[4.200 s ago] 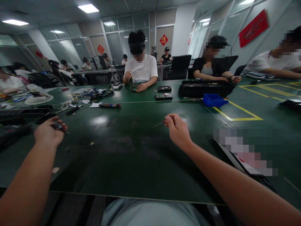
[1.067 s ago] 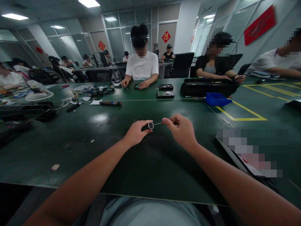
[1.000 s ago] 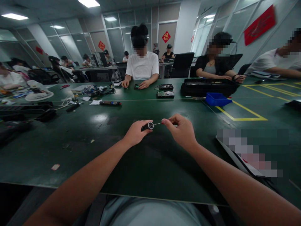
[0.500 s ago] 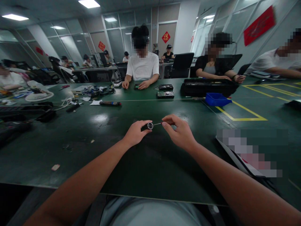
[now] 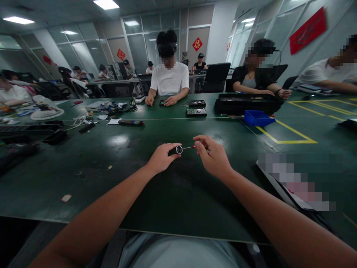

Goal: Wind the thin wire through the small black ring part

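My left hand (image 5: 161,158) is closed on a small black cylindrical part with a silver round end (image 5: 176,150), held just above the dark green table (image 5: 134,178). My right hand (image 5: 213,158) pinches a thin screwdriver with a red handle (image 5: 192,147). The screwdriver's metal tip points left and meets the silver end of the part. Both hands are close together at the middle of the table in front of me.
Across the table sit several people at work; one in a white shirt (image 5: 170,78) faces me. A blue bin (image 5: 257,117) and a long black case (image 5: 247,102) lie at the right. Hard drives (image 5: 196,111), cables (image 5: 111,108) and tools lie behind. A white fan (image 5: 46,111) stands at the left.
My left hand came in from the far left with the small part and met the screwdriver tip. In the last second the right fingers shifted slightly on the handle.
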Demonstrator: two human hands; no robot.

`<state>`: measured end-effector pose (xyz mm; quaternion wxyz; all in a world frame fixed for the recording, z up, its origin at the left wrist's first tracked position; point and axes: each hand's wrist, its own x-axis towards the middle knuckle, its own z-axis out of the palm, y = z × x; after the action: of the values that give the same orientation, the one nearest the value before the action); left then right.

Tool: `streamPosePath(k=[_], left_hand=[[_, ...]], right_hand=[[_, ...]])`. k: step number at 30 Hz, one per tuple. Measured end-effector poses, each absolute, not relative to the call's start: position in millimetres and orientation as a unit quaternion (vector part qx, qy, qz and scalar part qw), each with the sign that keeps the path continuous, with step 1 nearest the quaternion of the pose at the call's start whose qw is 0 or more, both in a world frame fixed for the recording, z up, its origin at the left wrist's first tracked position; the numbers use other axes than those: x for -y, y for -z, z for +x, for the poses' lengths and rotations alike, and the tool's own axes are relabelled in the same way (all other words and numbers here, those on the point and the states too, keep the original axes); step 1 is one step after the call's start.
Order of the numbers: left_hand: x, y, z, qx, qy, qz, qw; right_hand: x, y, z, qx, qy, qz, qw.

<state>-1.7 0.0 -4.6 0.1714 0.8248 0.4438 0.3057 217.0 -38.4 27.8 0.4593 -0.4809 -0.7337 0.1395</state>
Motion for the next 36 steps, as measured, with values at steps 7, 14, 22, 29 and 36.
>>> streamPosePath(k=[7, 14, 22, 29, 36], left_hand=[[0.6, 2.9, -0.1, -0.443, -0.310, 0.823, 0.174], [0.7, 3.0, 0.0, -0.442, -0.312, 0.822, 0.176], [1.0, 2.7, 0.2, -0.443, -0.315, 0.820, 0.181], [1.6, 2.3, 0.5, -0.443, -0.313, 0.820, 0.181], [0.9, 3.8, 0.5, -0.439, -0.316, 0.823, 0.174]], right_hand=[[39.3, -27.2, 217.4, 0.751, -0.135, -0.462, 0.452], [38.4, -28.6, 216.9, 0.741, -0.137, -0.490, 0.437], [39.8, -29.3, 217.9, 0.750, -0.139, -0.486, 0.427], [39.7, -30.2, 217.6, 0.753, -0.127, -0.482, 0.431], [38.8, -29.7, 216.9, 0.750, -0.118, -0.488, 0.432]])
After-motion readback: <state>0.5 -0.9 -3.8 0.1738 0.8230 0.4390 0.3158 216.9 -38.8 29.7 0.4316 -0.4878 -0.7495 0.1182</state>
